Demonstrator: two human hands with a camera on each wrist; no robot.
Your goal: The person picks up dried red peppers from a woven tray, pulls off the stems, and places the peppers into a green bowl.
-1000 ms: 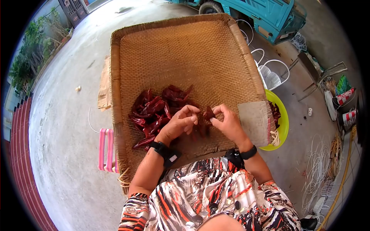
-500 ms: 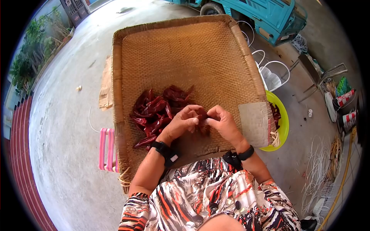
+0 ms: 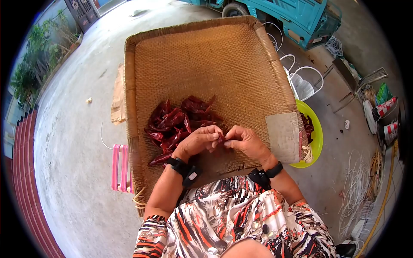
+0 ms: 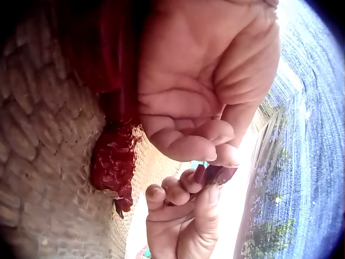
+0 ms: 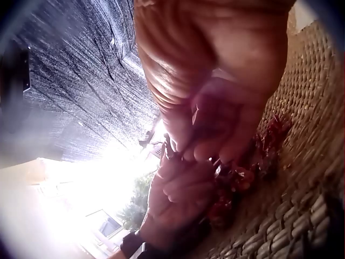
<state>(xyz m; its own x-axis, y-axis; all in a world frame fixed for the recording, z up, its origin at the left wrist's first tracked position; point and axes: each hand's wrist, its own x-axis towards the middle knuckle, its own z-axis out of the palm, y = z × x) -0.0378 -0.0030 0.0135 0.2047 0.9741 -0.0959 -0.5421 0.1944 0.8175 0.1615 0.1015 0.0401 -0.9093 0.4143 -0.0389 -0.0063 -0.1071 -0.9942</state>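
Both hands meet over the near part of a woven tray [image 3: 206, 64], with a dark red dried chili [image 3: 221, 138] between them. The left hand [image 3: 198, 141] pinches it with thumb and fingertips, and the right hand [image 3: 248, 144] pinches it from the other side. In the left wrist view the dark red chili [image 4: 220, 174] shows as a small piece where the fingertips come together; the fingers hide the rest. A pile of glossy dried chilies [image 3: 172, 122] lies beside the left hand. One chili with a torn, crinkled end [image 4: 114, 164] lies on the weave below that hand.
A yellow-green basin [image 3: 317, 142] holding dark red pieces stands to the tray's right, with white buckets [image 3: 303, 86] behind it. A pink striped stool [image 3: 120, 167] is at the left. A blue-green cargo vehicle [image 3: 292, 19] stands beyond.
The right hand has moved left and toward the body, bringing its chili to the left hand's fingertips. The left hand has closed its fingers onto the chili. The pile looks unchanged.
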